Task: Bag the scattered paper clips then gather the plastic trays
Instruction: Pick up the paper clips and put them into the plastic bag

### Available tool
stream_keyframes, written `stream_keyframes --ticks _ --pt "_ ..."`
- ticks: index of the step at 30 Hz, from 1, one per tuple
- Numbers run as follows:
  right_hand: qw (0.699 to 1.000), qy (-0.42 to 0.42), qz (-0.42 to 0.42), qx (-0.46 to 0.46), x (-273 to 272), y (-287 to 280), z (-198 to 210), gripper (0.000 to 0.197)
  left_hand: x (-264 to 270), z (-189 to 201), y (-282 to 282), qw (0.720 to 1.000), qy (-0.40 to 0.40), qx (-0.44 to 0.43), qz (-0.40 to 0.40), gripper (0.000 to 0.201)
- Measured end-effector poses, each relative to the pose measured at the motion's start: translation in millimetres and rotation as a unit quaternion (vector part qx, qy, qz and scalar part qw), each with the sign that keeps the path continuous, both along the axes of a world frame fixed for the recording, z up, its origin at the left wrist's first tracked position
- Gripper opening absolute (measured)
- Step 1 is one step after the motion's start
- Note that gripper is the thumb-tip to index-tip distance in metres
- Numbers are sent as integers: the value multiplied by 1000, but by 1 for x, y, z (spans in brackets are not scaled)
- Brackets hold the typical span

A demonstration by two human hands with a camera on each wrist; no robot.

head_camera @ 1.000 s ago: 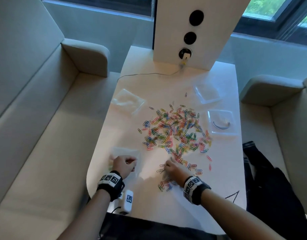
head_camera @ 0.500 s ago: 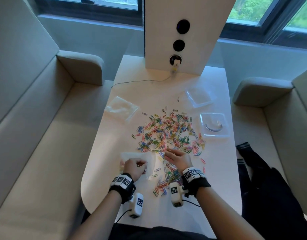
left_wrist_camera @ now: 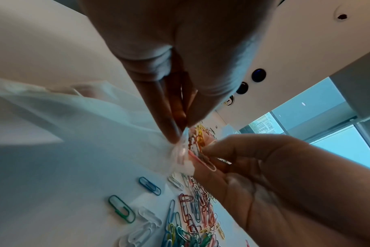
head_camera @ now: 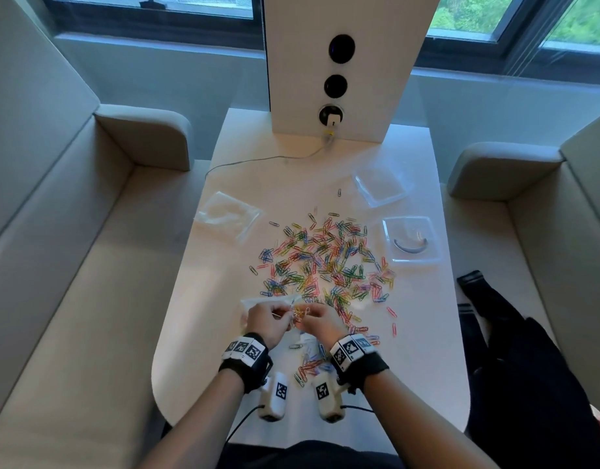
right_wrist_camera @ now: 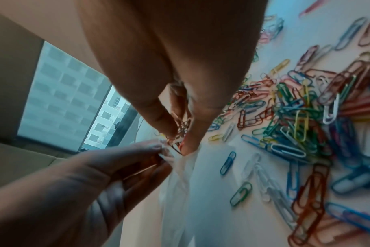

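Observation:
Many coloured paper clips (head_camera: 325, 262) lie scattered mid-table, with more near my wrists (head_camera: 310, 365). My left hand (head_camera: 286, 316) pinches the rim of a clear plastic bag (head_camera: 258, 303), seen up close in the left wrist view as the bag (left_wrist_camera: 95, 127). My right hand (head_camera: 305, 314) pinches a small bunch of clips (left_wrist_camera: 199, 147) right at the bag's mouth; in the right wrist view its fingertips (right_wrist_camera: 169, 128) hold the clips (right_wrist_camera: 183, 127) against the bag (right_wrist_camera: 180, 183). Two clear plastic trays (head_camera: 381, 186) (head_camera: 412, 242) sit at the right; the nearer holds a curved strip.
A second clear bag (head_camera: 229, 218) lies at the table's left. A white panel (head_camera: 339, 62) with sockets stands at the back, a cable (head_camera: 264, 159) running from it. Beige sofas flank the white table (head_camera: 207, 333); dark clothing (head_camera: 515, 350) lies on the right one.
My right hand has left the clips on the table and carried a bunch to the bag's mouth. My left hand has lifted the bag toward the middle to meet it.

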State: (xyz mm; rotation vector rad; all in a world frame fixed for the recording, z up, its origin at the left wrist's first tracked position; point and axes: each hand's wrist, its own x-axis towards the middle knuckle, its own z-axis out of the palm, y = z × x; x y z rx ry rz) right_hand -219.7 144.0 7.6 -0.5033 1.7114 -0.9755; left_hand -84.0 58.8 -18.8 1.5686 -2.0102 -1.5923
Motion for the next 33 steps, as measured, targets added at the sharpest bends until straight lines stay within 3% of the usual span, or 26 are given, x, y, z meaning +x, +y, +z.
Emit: stream_keyframes --ticks 3,7,8,12,15,22,24,26,28,30,31,33 --pt "989 88 104 61 -3 -3 1 26 -5 22 3 1000 5 -17 -3 16" --pt "941 192 237 143 1 -13 8 15 -9 31 8 997 2 -63 -40 17" --pt "940 198 243 139 1 -15 10 8 -10 32 8 996 -1 -75 -46 18" --pt "985 123 103 65 1 -13 6 32 -5 33 3 995 20 -85 -40 19" --pt "995 100 18 -7 -1 -6 4 10 0 32 -2 996 21 -78 -33 20" --pt "998 32 57 -25 -2 1 0 20 12 32 3 995 53 -45 -77 20" --pt "996 60 53 -30 -2 4 3 20 15 30 3 996 52 -40 -56 22" --pt "982 146 112 -30 -4 7 4 27 17 29 3 998 53 -38 -27 24" --pt "935 271 229 -23 -3 8 1 36 17 29 4 997 68 -31 -18 25" --pt "894 330 302 -25 -1 9 0 29 16 32 6 996 75 -28 -34 25" --pt "889 337 309 -31 1 9 0 23 16 33 7 996 74 -33 -39 25" --pt "914 319 245 -50 -1 11 3 18 17 35 6 996 68 -49 -33 26"
